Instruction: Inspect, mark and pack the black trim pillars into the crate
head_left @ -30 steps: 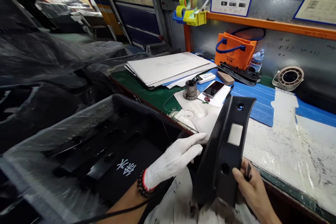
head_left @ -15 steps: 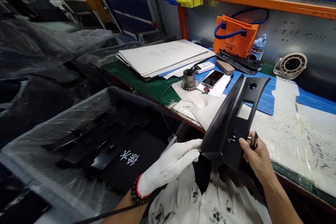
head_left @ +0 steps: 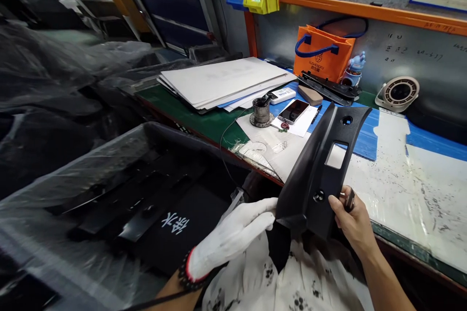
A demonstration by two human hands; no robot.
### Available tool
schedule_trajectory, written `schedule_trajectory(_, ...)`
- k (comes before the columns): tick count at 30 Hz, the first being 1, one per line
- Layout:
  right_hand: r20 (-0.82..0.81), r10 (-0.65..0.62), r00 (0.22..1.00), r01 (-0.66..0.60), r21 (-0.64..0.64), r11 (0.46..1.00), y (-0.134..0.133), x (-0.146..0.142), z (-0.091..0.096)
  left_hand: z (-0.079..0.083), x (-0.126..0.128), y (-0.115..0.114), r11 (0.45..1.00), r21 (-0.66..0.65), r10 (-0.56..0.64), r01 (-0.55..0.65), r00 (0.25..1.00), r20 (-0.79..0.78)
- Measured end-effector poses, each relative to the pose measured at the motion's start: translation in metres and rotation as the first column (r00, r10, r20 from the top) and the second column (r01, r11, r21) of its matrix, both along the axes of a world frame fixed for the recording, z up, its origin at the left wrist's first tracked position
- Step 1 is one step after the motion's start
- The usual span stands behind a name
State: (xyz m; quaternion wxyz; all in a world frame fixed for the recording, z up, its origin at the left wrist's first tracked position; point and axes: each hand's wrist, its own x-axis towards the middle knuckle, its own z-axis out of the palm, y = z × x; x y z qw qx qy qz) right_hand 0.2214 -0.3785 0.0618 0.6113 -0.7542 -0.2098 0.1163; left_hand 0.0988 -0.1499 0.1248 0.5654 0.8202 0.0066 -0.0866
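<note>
A black plastic trim panel [head_left: 330, 175] stands tilted in front of me, above my lap, with a rectangular window and two round holes. My left hand [head_left: 233, 233], in a white glove with a red cuff, holds its lower left edge; some fingertips are hidden there. On the right edge, the thumb of my bare right hand [head_left: 352, 218] presses the panel's face. Its curled fingers also keep a small dark blade-like tool [head_left: 350, 199], partly covered, beside the panel.
A plastic-lined bin [head_left: 109, 148] with black parts stands at left. On the workbench [head_left: 204, 129] lie white sheets [head_left: 226, 80], a phone [head_left: 294, 111], a metal pot [head_left: 261, 112] and a pen. Behind them are an orange bag [head_left: 321, 53] and a small fan [head_left: 397, 93].
The whole view has shifted slightly, so the bench items appear a little to the left. Both hands keep the same hold on the panel.
</note>
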Motion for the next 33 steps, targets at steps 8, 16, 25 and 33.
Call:
schedule_trajectory(8, 0.055, 0.036, 0.998, -0.036, 0.004, 0.999, -0.005, -0.009, -0.005, -0.011, -0.003, 0.004, 0.993, 0.000, 0.120, -0.120, 0.992, 0.033)
schedule_trajectory(16, 0.389, 0.130, 0.912, -0.097, -0.103, 0.990, 0.003, -0.029, 0.009, -0.014, 0.020, 0.012, 0.966, -0.041, 0.241, -0.254, 0.839, 0.488)
schedule_trajectory(25, 0.488, 0.249, 0.836, -0.233, -0.094, 0.968, 0.029, -0.071, -0.004, -0.011, 0.037, -0.029, 0.986, -0.167, 0.023, -0.008, 0.996, 0.085)
schedule_trajectory(33, 0.413, 0.331, 0.848, -0.260, -0.220, 0.940, 0.004, -0.034, 0.034, -0.024, 0.021, -0.021, 0.880, -0.475, -0.030, -0.007, 0.997, -0.071)
